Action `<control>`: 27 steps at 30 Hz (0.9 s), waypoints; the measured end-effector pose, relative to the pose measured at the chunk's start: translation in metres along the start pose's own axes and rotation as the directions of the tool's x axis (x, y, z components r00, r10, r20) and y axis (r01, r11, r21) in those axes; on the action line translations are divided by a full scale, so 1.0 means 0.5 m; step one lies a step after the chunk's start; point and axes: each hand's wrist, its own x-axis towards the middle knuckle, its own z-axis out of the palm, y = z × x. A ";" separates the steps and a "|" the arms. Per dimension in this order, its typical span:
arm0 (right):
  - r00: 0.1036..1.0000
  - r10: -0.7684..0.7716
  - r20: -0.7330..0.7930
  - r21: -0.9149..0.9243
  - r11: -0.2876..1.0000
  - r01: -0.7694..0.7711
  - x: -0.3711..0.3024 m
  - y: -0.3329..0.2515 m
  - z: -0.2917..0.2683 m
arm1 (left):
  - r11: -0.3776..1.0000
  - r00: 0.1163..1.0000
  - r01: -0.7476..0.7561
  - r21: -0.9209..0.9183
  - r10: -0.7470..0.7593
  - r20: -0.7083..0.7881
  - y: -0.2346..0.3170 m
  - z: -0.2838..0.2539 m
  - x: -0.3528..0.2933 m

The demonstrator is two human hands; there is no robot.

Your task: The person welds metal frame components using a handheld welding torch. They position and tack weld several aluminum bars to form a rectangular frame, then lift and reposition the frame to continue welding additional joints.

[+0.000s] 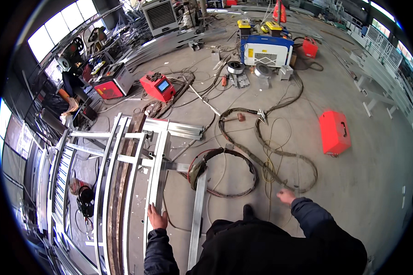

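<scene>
My left hand [157,217] lies with its fingers stretched out on a silver metal tube [157,183] at the right side of a welded frame. Out to the right, over the floor, hangs my right hand [287,196]. Its fingers are curled together, and I see nothing held in them. A loop of dark cable [231,195] lies on the floor between my hands. Close by my body, a long silver bar [198,215] runs toward me, with a dark welding helmet-like object [197,174] at its far end.
Thick hoses [280,153] snake across the floor ahead. A red case [334,133] stands at the right. Farther off are a red machine with a screen [158,87], a blue and white machine [267,50] and wire spools [235,68]. Silver beams [390,87] lie at the far right.
</scene>
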 end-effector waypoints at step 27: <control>0.787 -0.122 0.605 0.780 0.290 -0.555 1.054 -1.521 0.410 | 0.948 0.949 0.296 0.115 -0.305 0.076 0.041 0.151 0.524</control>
